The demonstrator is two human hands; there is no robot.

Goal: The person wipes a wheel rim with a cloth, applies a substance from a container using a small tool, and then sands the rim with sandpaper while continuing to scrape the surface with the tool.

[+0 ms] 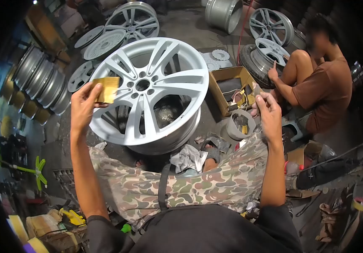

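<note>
My left hand (84, 103) pinches a folded piece of yellow sandpaper (109, 89) between thumb and fingers, over the left edge of a large light-grey wheel rim (164, 85). That rim lies face up in front of my knees, its split spokes and bolt holes showing. Raised above my right knee, my right hand (270, 111) has thumb and fingertips closed on a small, thin greyish piece (256, 90) whose kind I cannot make out. Just left of this hand are an open cardboard box (218, 93) with yellow scraps and wires, and a grey ring-shaped container (232, 126).
At right sits a person in a brown shirt (327, 92), a hand near another rim (270, 49) on a tyre (249, 59). More rims (133, 25) lie behind, with a stack of rims (40, 78) at left. A white cloth (188, 158) lies between my legs.
</note>
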